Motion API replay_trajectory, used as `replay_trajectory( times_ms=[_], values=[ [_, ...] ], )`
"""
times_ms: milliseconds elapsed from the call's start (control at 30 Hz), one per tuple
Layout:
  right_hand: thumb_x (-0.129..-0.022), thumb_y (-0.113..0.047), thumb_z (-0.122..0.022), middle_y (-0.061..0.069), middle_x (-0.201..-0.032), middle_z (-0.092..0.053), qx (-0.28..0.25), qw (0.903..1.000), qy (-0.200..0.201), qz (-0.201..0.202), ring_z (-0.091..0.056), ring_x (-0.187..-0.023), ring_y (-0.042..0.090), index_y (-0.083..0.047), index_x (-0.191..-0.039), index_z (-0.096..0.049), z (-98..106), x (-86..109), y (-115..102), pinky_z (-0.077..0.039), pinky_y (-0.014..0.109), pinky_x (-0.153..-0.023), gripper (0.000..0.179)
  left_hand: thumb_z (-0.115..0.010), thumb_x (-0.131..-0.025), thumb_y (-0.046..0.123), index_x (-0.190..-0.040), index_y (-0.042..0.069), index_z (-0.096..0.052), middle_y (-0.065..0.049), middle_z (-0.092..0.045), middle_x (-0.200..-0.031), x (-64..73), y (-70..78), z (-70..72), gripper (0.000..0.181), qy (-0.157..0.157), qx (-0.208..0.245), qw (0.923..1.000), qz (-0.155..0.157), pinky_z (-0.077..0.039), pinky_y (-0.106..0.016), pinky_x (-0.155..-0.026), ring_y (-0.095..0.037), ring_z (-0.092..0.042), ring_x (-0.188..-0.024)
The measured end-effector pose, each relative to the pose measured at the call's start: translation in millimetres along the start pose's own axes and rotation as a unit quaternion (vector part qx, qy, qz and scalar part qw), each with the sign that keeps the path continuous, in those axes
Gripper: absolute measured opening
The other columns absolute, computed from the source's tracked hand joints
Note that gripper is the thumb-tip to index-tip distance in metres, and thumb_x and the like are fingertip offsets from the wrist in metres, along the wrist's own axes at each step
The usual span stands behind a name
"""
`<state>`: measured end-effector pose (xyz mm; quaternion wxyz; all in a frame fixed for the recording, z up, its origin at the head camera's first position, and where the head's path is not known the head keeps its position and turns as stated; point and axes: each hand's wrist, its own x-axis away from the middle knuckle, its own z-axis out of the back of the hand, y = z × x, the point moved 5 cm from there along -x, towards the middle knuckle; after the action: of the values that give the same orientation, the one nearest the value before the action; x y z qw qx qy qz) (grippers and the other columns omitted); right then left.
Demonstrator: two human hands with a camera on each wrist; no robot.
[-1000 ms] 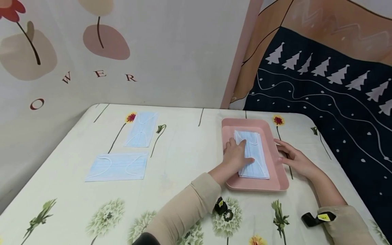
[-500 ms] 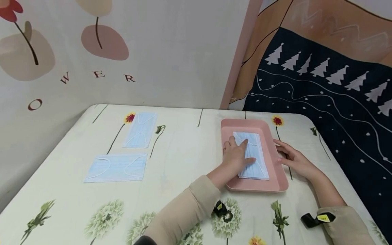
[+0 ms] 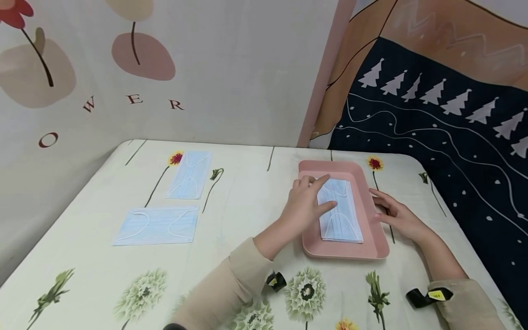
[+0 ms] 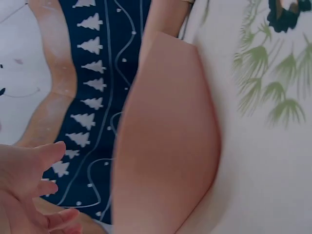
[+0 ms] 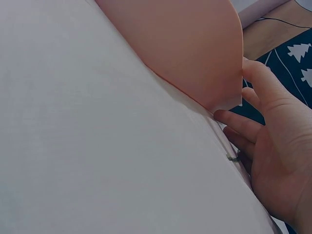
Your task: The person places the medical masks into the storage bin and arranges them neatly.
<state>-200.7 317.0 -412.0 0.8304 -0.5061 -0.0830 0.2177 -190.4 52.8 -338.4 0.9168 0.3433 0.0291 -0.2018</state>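
A small stack of light blue face masks [image 3: 340, 213] lies lengthwise in the pink tray [image 3: 373, 243] on the right of the table. My left hand [image 3: 303, 204] hovers over the tray's left rim, thumb and index finger spread beside the stack, holding nothing. The left wrist view shows that same hand [image 4: 24, 190] off the tray's outer wall [image 4: 165, 131]. At the opposite side, my right hand [image 3: 398, 217] has its fingertips right at the tray's right rim, fingers loosely extended. In the right wrist view, its thumb [image 5: 263, 78] meets the tray's wall [image 5: 195, 44].
Two more face masks lie flat on the left: one lengthwise [image 3: 189, 175] farther back, one crosswise [image 3: 156, 226] nearer. A flower-printed cloth [image 3: 243, 229] covers the table. A pale wall [image 3: 239, 82] and a dark tree-printed hanging [image 3: 412, 114] stand behind.
My left hand has lifted off the mask stack and drawn back to the left, toward the tray's rim. My right hand stays in place at the tray's right side.
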Motion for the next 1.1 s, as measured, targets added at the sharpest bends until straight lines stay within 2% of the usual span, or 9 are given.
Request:
replay_trajectory(
  times_ms=[100, 367, 533, 800, 1100],
  values=[
    [-0.096, -0.002, -0.055, 0.032, -0.137, -0.039, -0.001, 1.0, 0.001, 0.003, -0.041, -0.118, -0.006, -0.007, -0.152, -0.022, 0.3, 0.7, 0.2, -0.036, 0.01, -0.091, 0.065, -0.068, -0.088, 0.04, -0.146, 0.022, -0.042, -0.004, -0.049, -0.124, 5.9, -3.1, 12.8, 0.066, 0.008, 0.032, 0.9995, -0.003, -0.041, -0.032, -0.088, -0.019, -0.041, -0.111],
    [-0.097, -0.004, -0.055, 0.032, -0.139, -0.038, 0.004, 1.0, 0.002, -0.005, -0.041, -0.118, -0.006, -0.008, -0.152, -0.022, 1.9, 0.6, 2.5, -0.036, 0.01, -0.092, 0.064, -0.069, -0.09, 0.027, -0.144, 0.014, -0.045, -0.009, -0.053, -0.127, 25.2, -13.6, 48.4, 0.061, 0.027, 0.095, 0.9938, -0.052, -0.044, -0.039, -0.091, -0.023, -0.046, -0.116],
    [-0.097, -0.007, -0.056, 0.031, -0.139, -0.038, 0.007, 0.9998, 0.004, -0.017, -0.041, -0.118, -0.006, -0.01, -0.153, -0.022, 3.0, 0.7, 4.9, -0.036, 0.01, -0.092, 0.065, -0.071, -0.089, 0.021, -0.143, 0.014, -0.047, -0.009, -0.056, -0.122, 37.4, -25.3, 67.0, 0.06, 0.044, 0.123, 0.9888, -0.071, -0.046, -0.04, -0.088, -0.023, -0.052, -0.109],
    [-0.097, -0.009, -0.057, 0.03, -0.141, -0.037, 0.01, 0.9997, 0.003, -0.023, -0.039, -0.119, -0.007, -0.011, -0.153, -0.023, 3.1, 0.6, 7.1, -0.034, 0.009, -0.092, 0.065, -0.073, -0.087, 0.019, -0.143, 0.016, -0.047, -0.006, -0.057, -0.12, 61.6, -53.3, 102.0, 0.062, 0.069, 0.123, 0.9878, -0.066, -0.047, -0.041, -0.083, -0.02, -0.054, -0.104],
    [-0.097, -0.009, -0.057, 0.03, -0.141, -0.037, 0.006, 0.9997, 0.005, -0.024, -0.039, -0.119, -0.007, -0.009, -0.152, -0.023, 1.8, -0.6, 5.2, -0.034, 0.009, -0.092, 0.065, -0.076, -0.083, 0.013, -0.144, 0.014, -0.044, -0.009, -0.048, -0.13, 91.2, -96.2, 140.8, 0.069, 0.081, 0.072, 0.9911, -0.077, -0.044, -0.04, -0.082, -0.02, -0.053, -0.105]
  ],
)
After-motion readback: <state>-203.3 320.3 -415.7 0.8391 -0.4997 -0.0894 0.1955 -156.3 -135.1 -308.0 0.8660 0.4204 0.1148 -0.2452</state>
